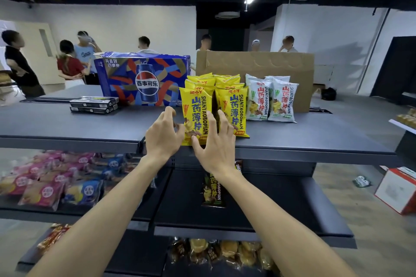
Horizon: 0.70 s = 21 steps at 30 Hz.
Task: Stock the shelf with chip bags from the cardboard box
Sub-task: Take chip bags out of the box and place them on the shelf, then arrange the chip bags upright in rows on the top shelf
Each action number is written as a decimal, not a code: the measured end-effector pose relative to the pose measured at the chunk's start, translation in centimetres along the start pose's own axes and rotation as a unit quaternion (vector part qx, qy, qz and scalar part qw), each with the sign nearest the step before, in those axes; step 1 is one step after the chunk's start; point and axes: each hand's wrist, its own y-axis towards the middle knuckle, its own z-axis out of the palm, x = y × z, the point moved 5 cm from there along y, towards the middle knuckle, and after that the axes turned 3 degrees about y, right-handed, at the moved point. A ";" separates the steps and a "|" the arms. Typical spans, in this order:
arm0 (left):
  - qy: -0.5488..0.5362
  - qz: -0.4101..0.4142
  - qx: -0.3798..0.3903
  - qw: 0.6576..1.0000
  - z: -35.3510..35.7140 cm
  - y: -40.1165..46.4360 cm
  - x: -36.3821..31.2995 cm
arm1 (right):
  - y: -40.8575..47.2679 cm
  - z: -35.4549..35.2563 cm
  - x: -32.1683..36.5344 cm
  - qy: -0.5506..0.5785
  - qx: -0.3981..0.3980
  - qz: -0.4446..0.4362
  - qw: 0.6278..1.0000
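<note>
A: The grip first: the left hand [162,135] curls its fingers against the left edge of the front yellow chip bag [196,117], while the right hand [215,141] lies spread, fingers straight on its face.

B: So which step?

A: Squaring it, I'd judge. The bag stands upright at the front lip of the top shelf [67,128], heading a yellow row beside the white bags [271,101], the cardboard box [256,67] behind.

B: Next?

A: Likely letting go gently so it doesn't tip, then reaching for another bag.
</note>
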 end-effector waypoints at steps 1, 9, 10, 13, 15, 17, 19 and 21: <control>0.005 0.002 -0.004 1.000 -0.3 -0.2 -0.5 | 0.1 -0.5 -0.4 0.001 0.004 -0.008 1.000; 0.063 0.080 -0.019 0.995 -0.2 -3.3 -8.6 | -1.9 -6.5 -7.2 -0.004 0.026 -0.025 0.999; 0.072 0.106 -0.013 0.992 0.3 -4.1 -10.5 | -2.3 -7.5 -8.5 -0.007 0.033 -0.021 0.999; 0.070 0.162 0.023 0.984 2.6 -6.8 -16.5 | -3.6 -10.9 -12.7 -0.022 0.049 0.004 0.999; 0.050 0.163 0.053 0.984 4.6 -8.3 -20.2 | -4.5 -13.4 -15.8 -0.033 0.054 0.027 0.998; 0.037 0.157 0.076 0.984 6.6 -9.6 -23.6 | -5.5 -16.2 -18.9 -0.053 0.054 0.045 0.996; 0.031 0.162 0.097 0.982 8.4 -10.6 -26.8 | -6.4 -18.8 -21.9 -0.077 0.050 0.064 0.994; 0.019 0.173 0.119 0.978 10.0 -11.7 -29.9 | -7.5 -21.5 -24.9 -0.093 0.046 0.087 0.991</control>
